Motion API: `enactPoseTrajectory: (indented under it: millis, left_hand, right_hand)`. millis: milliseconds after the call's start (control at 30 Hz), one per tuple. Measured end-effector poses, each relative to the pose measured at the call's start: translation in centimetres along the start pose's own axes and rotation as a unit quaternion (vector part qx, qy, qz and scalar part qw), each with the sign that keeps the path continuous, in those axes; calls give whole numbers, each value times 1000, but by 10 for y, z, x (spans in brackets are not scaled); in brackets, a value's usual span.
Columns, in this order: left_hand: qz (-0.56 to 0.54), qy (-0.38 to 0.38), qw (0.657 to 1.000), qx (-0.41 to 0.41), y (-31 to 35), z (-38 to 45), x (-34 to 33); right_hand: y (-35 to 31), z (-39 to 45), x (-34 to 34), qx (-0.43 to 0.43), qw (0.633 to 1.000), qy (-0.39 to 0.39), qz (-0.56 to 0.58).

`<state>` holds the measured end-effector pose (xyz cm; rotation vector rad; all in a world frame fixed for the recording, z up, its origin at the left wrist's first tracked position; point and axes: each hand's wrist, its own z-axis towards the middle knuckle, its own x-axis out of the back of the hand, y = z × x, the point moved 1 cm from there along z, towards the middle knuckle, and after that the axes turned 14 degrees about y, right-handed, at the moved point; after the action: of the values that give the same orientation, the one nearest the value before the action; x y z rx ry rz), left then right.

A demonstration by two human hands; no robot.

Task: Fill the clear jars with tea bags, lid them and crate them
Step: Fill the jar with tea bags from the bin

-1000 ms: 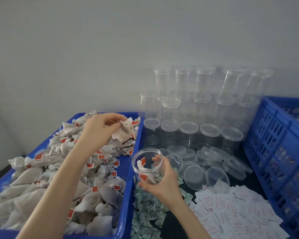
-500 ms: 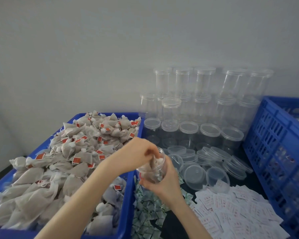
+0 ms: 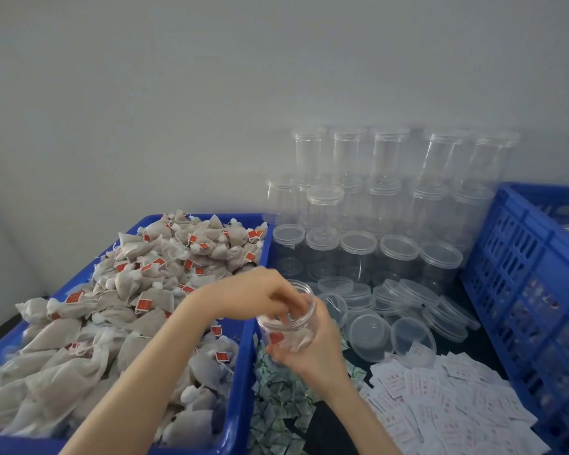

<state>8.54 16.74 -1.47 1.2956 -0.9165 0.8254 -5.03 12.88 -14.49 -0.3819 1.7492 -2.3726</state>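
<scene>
My right hand (image 3: pixel 314 354) grips a clear jar (image 3: pixel 288 334) from below and behind, holding it tilted just right of the blue bin's rim (image 3: pixel 245 362). A few tea bags with red tags lie inside the jar. My left hand (image 3: pixel 260 295) is over the jar's mouth with its fingers spread and reaching down inside, touching the tea bags. The blue bin is heaped with grey tea bags (image 3: pixel 138 290). Loose clear lids (image 3: pixel 370 336) lie to the right of the jar.
Empty lidded jars (image 3: pixel 358 247) stand stacked in rows against the back wall. A blue slotted crate (image 3: pixel 523 290) stands at the right. Small green packets (image 3: pixel 283 402) and white printed sachets (image 3: pixel 440 408) are piled in front on the dark table.
My left hand carried a tea bag from the far end of the bin to the jar, and its fingers now reach inside. The jar has been lowered slightly.
</scene>
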Motion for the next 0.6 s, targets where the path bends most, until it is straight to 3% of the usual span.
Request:
enactPoseTrajectory:
  millis: [100, 167, 200, 333, 467, 533, 600]
  left_hand:
    - [-117, 157, 979, 60, -24, -6, 19]
    - [-56, 227, 966, 113, -51, -5, 21]
    - [14, 219, 965, 143, -66, -3, 18]
    - [243, 4, 946, 215, -106, 3, -14]
    - [236, -172, 925, 242, -109, -3, -49]
    - [235, -206, 913, 263, -106, -5, -63]
    - [245, -188, 910, 279, -104, -7, -68]
  right_hand:
    - [-2, 0, 2, -7, 1000, 9, 9]
    - [-2, 1, 4, -13, 1000, 5, 3]
    - [-1, 2, 4, -16, 1000, 3, 2]
    - [-4, 2, 5, -13, 1000, 11, 2]
    - [-6, 1, 5, -5, 1000, 12, -7]
    - [-6, 2, 5, -5, 1000, 14, -6]
    - [-6, 2, 5, -5, 1000, 16, -7]
